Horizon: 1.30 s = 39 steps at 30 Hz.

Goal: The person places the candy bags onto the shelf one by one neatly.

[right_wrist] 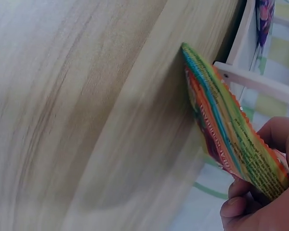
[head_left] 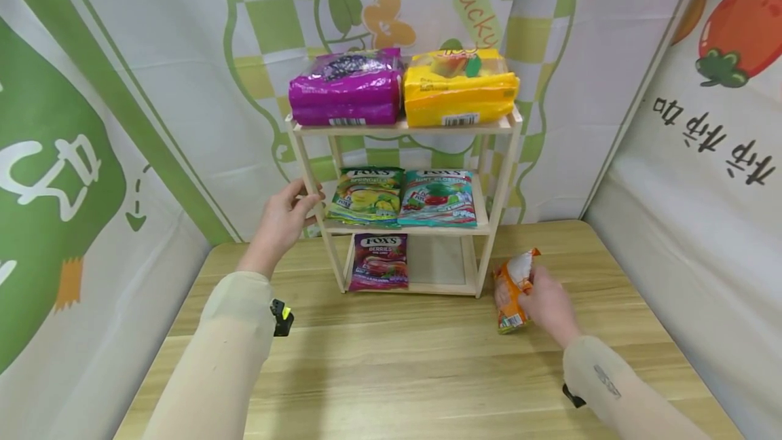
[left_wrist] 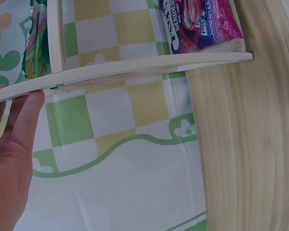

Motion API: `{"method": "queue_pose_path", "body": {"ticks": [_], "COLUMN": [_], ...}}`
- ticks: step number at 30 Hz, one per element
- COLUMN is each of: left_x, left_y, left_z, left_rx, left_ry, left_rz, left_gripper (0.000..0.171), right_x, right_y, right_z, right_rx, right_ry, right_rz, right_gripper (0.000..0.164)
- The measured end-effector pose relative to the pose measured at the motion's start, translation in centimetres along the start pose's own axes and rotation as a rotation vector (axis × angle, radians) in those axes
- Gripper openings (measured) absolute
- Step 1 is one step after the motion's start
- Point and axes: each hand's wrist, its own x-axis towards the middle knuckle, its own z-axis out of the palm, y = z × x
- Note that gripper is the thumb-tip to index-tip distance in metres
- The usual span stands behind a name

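Observation:
My left hand (head_left: 286,217) grips the left upright of a small wooden shelf rack (head_left: 408,228) at the middle tier. In the left wrist view, the fingers (left_wrist: 26,120) meet that upright. My right hand (head_left: 550,304) pinches an orange candy bag (head_left: 508,294) by its side edge, just right of the rack's front right foot. Seen from the right wrist, the bag is edge-on, its green and orange side slanting past the thumb and fingers. On the bottom tier, a purple berries candy bag (head_left: 380,262) stands at the left, beside a bare stretch of shelf.
Yellow-green (head_left: 366,197) and teal (head_left: 437,198) candy bags lean on the middle tier. Purple (head_left: 345,90) and yellow (head_left: 459,90) packs lie on the top. The rack stands on a wood-grain table (head_left: 391,365), with printed cloth walls (head_left: 574,155) behind and at both sides.

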Motion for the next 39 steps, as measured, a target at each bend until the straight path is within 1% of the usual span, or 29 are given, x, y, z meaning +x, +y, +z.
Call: {"method": "queue_pose_path", "body": {"ticks": [4,7,12,14,17,22,25,30,39], "left_x": [-0.1,-0.1,-0.1,-0.1,-0.1,0.0,0.0,0.0,0.0], "left_y": [0.1,0.1,0.1,0.2,0.2,0.1,0.0,0.0,0.0], "left_z": [0.0,0.0,0.0,0.0,0.1,0.1,0.1,0.1,0.1], "left_rx": [0.004,0.011,0.009,0.007,0.007,0.01,0.011,0.018,0.02], "left_ry": [0.004,0.005,0.004,0.006,0.006,0.008,0.009,0.008,0.007], "left_rz": [-0.004,-0.003,-0.004,-0.008,-0.01,-0.008,-0.007,-0.006,-0.002], "left_gripper": [0.033,0.033,0.033,0.033,0.033,0.033,0.032,0.033,0.033], "right_x": [-0.7,-1.3,-2.1,-2.4,-2.9,-3.7,-4.1,-4.6,-5.7], "right_y": [-0.8,-1.2,-2.0,-2.4,-3.0,-3.7,-4.2,-5.0,-6.3], "right_z": [0.0,0.0,0.1,0.0,0.0,0.1,0.1,0.3,2.0], "right_rx": [-0.091,-0.146,-0.254,-0.293,-0.335,-0.393,-0.416,-0.444,-0.446], "right_ry": [0.043,0.07,0.111,0.115,0.105,0.067,0.024,-0.046,-0.132], "right_rz": [-0.077,-0.114,-0.21,-0.24,-0.265,-0.298,-0.304,-0.312,-0.301], "right_gripper": [0.045,0.037,0.034,0.036,0.036,0.034,0.033,0.047,0.047]}}
